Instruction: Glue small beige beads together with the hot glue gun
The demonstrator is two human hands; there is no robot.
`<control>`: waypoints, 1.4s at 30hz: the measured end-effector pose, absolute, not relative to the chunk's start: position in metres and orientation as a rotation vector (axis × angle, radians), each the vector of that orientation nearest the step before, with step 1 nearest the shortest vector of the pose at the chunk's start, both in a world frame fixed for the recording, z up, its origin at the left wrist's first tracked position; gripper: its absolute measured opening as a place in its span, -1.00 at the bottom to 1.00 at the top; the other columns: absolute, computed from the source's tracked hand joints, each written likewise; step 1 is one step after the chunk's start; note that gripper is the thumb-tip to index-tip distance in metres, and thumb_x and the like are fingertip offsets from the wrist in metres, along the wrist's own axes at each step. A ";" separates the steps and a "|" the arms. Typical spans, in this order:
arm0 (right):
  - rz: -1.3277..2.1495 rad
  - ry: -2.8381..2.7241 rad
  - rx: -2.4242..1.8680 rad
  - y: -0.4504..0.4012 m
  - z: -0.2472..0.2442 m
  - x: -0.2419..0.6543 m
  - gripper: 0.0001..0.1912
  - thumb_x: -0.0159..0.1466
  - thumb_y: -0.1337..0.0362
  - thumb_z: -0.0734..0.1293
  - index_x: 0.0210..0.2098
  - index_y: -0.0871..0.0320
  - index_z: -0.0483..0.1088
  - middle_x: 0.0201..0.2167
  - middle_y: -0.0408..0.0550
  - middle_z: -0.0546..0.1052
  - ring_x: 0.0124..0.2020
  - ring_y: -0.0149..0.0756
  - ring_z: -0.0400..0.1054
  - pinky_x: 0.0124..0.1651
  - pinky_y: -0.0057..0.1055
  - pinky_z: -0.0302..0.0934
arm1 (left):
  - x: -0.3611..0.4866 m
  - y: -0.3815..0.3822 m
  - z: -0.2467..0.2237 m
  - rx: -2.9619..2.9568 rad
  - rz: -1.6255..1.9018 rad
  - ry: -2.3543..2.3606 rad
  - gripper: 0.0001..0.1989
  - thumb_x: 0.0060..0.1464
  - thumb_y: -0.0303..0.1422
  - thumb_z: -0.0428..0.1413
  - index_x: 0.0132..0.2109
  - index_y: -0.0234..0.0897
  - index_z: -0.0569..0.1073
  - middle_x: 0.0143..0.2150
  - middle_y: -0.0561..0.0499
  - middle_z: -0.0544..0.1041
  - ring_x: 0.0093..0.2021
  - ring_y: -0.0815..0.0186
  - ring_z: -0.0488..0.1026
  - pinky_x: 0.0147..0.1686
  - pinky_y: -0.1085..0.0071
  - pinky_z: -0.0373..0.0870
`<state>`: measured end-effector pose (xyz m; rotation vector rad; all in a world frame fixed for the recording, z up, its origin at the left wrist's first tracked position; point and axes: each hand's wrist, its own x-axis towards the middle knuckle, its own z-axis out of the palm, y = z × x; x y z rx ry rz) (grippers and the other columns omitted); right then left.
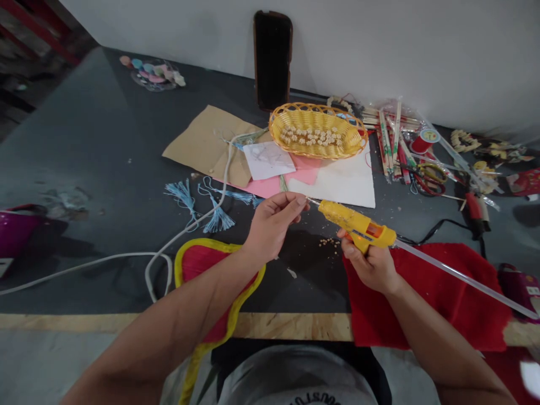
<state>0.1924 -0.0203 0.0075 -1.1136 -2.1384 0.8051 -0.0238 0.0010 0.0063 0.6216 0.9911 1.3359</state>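
My right hand (pixel 373 267) is wrapped round the handle of a yellow hot glue gun (pixel 352 219), its nozzle pointing left. A long clear glue stick (pixel 455 274) trails out of the gun's back end to the right. My left hand (pixel 276 222) is closed in a pinch right by the nozzle tip; whatever sits between its fingertips is too small to make out. Blue tassels (pixel 219 219) lie just left of that hand. Under my left forearm is a red fabric piece with yellow edging (pixel 198 261). Tiny beads (pixel 329 243) are scattered below the gun.
A yellow woven basket (pixel 318 152) holds small pale flower-shaped pieces. Behind it a phone (pixel 273 62) leans on the wall. Paper sheets (pixel 202 140), scissors (pixel 430 179), a red thread spool (pixel 424 142) and red felt (pixel 430 292) lie around. A white cord (pixel 185 230) crosses the left side.
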 end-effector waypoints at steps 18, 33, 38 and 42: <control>0.652 -2.192 -1.068 -0.018 0.009 0.192 -0.86 0.31 0.33 0.17 -0.34 0.10 0.34 -0.36 -0.05 0.55 -0.26 -0.25 0.44 -0.08 -0.24 0.32 | -0.024 0.001 0.008 0.614 1.329 0.990 -0.83 -0.10 -0.27 0.33 -0.42 -0.28 0.57 -0.45 0.06 0.52 -0.51 0.51 0.28 -0.49 0.57 0.24; 0.745 -2.158 -1.135 -0.020 0.009 0.195 -0.85 0.29 0.30 0.20 -0.23 0.11 0.40 -0.37 -0.04 0.54 -0.30 -0.22 0.44 -0.13 -0.23 0.33 | -0.024 0.001 0.007 0.626 1.331 1.005 -0.83 -0.09 -0.27 0.32 -0.41 -0.27 0.57 -0.45 0.06 0.52 -0.51 0.50 0.30 -0.48 0.54 0.25; 0.692 -2.176 -1.103 -0.019 0.009 0.194 -0.84 0.32 0.28 0.18 -0.25 0.10 0.39 -0.41 -0.06 0.52 -0.40 -0.27 0.40 -0.21 -0.27 0.31 | -0.024 0.001 0.007 0.634 1.329 0.996 -0.83 -0.08 -0.27 0.32 -0.42 -0.28 0.57 -0.45 0.06 0.52 -0.51 0.50 0.29 -0.49 0.55 0.25; 0.652 -2.190 -1.086 -0.019 0.010 0.193 -0.83 0.32 0.28 0.17 -0.31 0.10 0.39 -0.37 -0.04 0.53 -0.38 -0.28 0.39 -0.22 -0.28 0.30 | -0.024 0.001 0.007 0.630 1.333 0.997 -0.83 -0.09 -0.26 0.32 -0.41 -0.28 0.57 -0.45 0.05 0.52 -0.50 0.49 0.29 -0.48 0.55 0.25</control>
